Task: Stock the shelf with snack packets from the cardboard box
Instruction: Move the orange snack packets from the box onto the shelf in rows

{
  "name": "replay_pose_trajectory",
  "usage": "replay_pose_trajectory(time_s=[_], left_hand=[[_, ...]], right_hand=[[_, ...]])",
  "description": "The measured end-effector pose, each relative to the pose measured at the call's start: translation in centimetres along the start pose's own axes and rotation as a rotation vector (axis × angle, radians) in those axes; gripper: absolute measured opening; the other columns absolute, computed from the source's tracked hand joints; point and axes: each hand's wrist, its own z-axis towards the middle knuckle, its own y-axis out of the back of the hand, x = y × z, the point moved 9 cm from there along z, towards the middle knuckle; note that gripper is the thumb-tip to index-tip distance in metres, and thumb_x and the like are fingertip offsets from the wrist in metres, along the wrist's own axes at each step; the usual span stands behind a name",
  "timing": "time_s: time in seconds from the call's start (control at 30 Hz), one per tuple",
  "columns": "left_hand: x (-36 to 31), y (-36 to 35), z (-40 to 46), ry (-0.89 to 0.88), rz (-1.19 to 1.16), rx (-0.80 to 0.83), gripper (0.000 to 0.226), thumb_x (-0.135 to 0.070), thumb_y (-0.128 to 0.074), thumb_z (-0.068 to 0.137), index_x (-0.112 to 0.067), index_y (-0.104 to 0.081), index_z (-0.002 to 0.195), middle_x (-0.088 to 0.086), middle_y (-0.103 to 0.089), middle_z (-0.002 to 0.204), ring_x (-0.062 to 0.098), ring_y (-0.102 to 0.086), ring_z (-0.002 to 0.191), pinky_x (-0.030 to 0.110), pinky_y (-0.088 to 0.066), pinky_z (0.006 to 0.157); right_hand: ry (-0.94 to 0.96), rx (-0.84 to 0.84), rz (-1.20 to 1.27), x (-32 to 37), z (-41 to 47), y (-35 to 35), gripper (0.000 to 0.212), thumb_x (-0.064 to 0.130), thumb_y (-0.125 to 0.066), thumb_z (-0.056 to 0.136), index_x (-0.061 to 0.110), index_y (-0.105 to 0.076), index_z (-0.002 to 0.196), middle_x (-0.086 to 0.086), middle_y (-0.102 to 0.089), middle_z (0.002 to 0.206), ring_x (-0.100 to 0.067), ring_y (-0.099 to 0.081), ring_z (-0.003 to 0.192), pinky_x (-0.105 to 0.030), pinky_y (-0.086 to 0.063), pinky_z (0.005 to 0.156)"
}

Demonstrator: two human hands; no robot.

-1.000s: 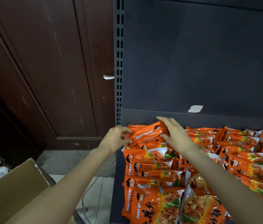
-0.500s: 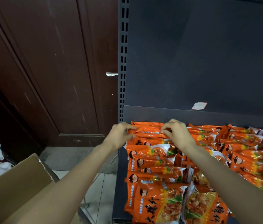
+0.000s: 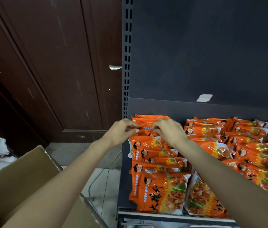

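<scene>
I have both hands at the back of the shelf (image 3: 123,186), at about twelve o'clock from me. My left hand (image 3: 120,131) pinches the left end of an orange snack packet (image 3: 146,125), thumb under and fingers curled over; my right hand (image 3: 169,131) has its grip curled over the right end of the same packet. It sits on top of the rear of the leftmost row (image 3: 156,162), close to the dark back panel (image 3: 195,55).

As I see it, the risk is the slick film: pressed down unevenly, the packet could slide forward over the overlapping ones or tip off the shelf's open left edge towards the floor. Leaning my forearms lower could also drag the front packets out of line.

The cardboard box (image 3: 23,178) waits at eight o'clock; I cannot see its contents.

The packs carry large black Chinese characters, a cartoon face and a picture of the food; I cannot read the brand reliably. A torn white sticker (image 3: 204,97) on the panel is blank.
</scene>
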Motion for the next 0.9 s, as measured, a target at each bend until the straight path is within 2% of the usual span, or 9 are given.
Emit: replay_pose_trajectory(time_s=[0.1,0.27,0.37,0.43,0.5,0.57,0.67,0.77,0.9], left_hand=[[0.0,0.1,-0.4,0.012,-0.007,-0.003,0.03,-0.024,-0.062,0.089,-0.016,-0.063,0.118,0.003,-0.058,0.12,0.014,-0.058,0.107,0.027,-0.046,0.095],[0.4,0.3,-0.8,0.042,-0.066,-0.037,0.034,-0.021,-0.068,0.084,-0.016,-0.064,0.117,0.001,-0.058,0.119,0.014,-0.056,0.11,0.017,-0.04,0.089],[0.1,0.0,-0.5,0.028,0.043,-0.035,0.03,-0.019,-0.072,0.08,-0.014,-0.069,0.109,0.0,-0.056,0.122,0.011,-0.05,0.114,0.014,-0.032,0.088],[0.0,-0.2,-0.3,0.029,0.088,-0.053,0.017,-0.018,-0.072,0.079,-0.013,-0.073,0.096,-0.001,-0.054,0.121,0.013,-0.049,0.115,0.019,-0.034,0.093],[-0.3,-0.3,-0.1,0.012,0.12,-0.077,0.007,-0.018,-0.07,0.081,-0.014,-0.074,0.087,-0.002,-0.054,0.118,0.014,-0.049,0.114,0.025,-0.037,0.097],[-1.0,0.1,0.0,-0.015,0.126,-0.11,0.006,-0.017,-0.066,0.085,-0.014,-0.072,0.086,-0.003,-0.054,0.114,0.012,-0.049,0.11,0.022,-0.036,0.095],[-1.3,0.6,0.1,-0.022,0.147,-0.14,0.006,-0.018,-0.063,0.087,-0.017,-0.068,0.085,-0.005,-0.054,0.106,0.012,-0.053,0.1,0.031,-0.046,0.092],[-0.8,0.0,0.1,-0.002,0.181,-0.085,0.01,-0.023,-0.061,0.089,-0.018,-0.069,0.092,-0.001,-0.058,0.11,0.014,-0.054,0.104,0.034,-0.046,0.093],[-1.2,-0.7,-0.9,-0.003,0.102,-0.017,0.03,-0.036,-0.059,0.089,-0.017,-0.067,0.111,-0.003,-0.05,0.119,0.007,-0.044,0.113,0.022,-0.035,0.096]], right_hand=[[-0.018,-0.085,0.072,0.1,0.0,1.5,0.01,0.022,-0.058,0.091,0.023,-0.067,0.095,0.006,-0.064,0.095,-0.014,-0.059,0.09,-0.03,-0.046,0.075],[-0.132,-0.272,0.57,-2.4,-1.0,3.9,0.004,0.014,-0.065,0.086,0.017,-0.067,0.084,0.004,-0.064,0.078,-0.005,-0.057,0.068,-0.022,-0.046,0.068],[-0.29,-0.219,0.753,-4.3,-1.5,2.1,0.001,0.012,-0.06,0.089,0.012,-0.06,0.089,-0.002,-0.06,0.081,-0.015,-0.058,0.071,-0.032,-0.058,0.065],[-0.308,-0.153,0.692,-4.8,-1.8,1.3,0.003,0.009,-0.057,0.091,0.012,-0.055,0.092,-0.001,-0.057,0.082,-0.017,-0.058,0.077,-0.037,-0.058,0.071],[-0.25,-0.116,0.494,-4.6,-2.1,1.4,0.014,0.002,-0.052,0.091,0.014,-0.052,0.099,-0.004,-0.059,0.09,-0.022,-0.059,0.081,-0.039,-0.054,0.075],[-0.154,-0.086,0.262,-3.7,-2.4,1.8,0.035,-0.001,-0.048,0.09,0.02,-0.047,0.118,-0.007,-0.057,0.103,-0.025,-0.059,0.088,-0.041,-0.052,0.076],[-0.047,-0.107,0.118,-2.5,-3.0,2.5,0.057,0.004,-0.048,0.091,0.032,-0.034,0.139,-0.001,-0.047,0.12,-0.018,-0.053,0.099,-0.027,-0.047,0.073],[0.054,-0.108,0.082,-1.7,-3.3,2.3,0.033,0.02,-0.046,0.097,0.023,-0.052,0.129,0.004,-0.049,0.124,-0.013,-0.047,0.114,-0.028,-0.048,0.085],[-0.002,0.081,-0.051,-2.9,-3.6,-0.7,0.033,0.034,-0.042,0.098,0.018,-0.064,0.116,0.003,-0.054,0.122,-0.015,-0.045,0.111,-0.034,-0.044,0.094]])
